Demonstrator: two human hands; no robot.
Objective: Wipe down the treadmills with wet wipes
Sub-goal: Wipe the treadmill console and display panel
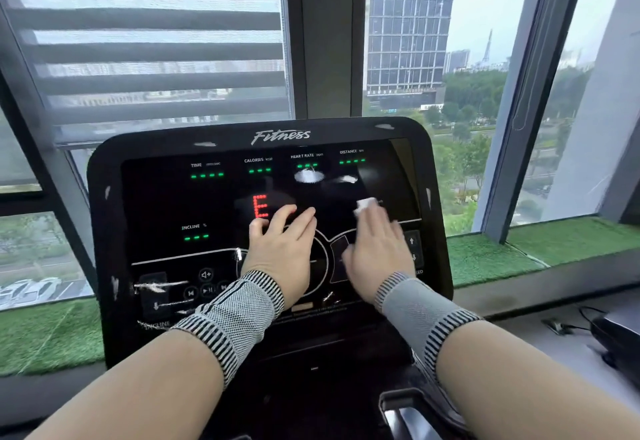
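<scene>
Treadmill console [114,204] fills view, tilted up at window.

Left third of panel, by incline buttons: white streaks showing, could be glare or residue, hard to call. Doesn't look wiped yet imo.

Left hand [280,249] flat on centre of panel, fingers straight and together, holding nothing, just bracing.

Right hand [379,252] flat too, fingers pressing wet wipe [366,204] against screen; only white corner pokes past fingertips.

Guess: early going, right side in progress. Rest of console, handrails, other treadmills left.
</scene>
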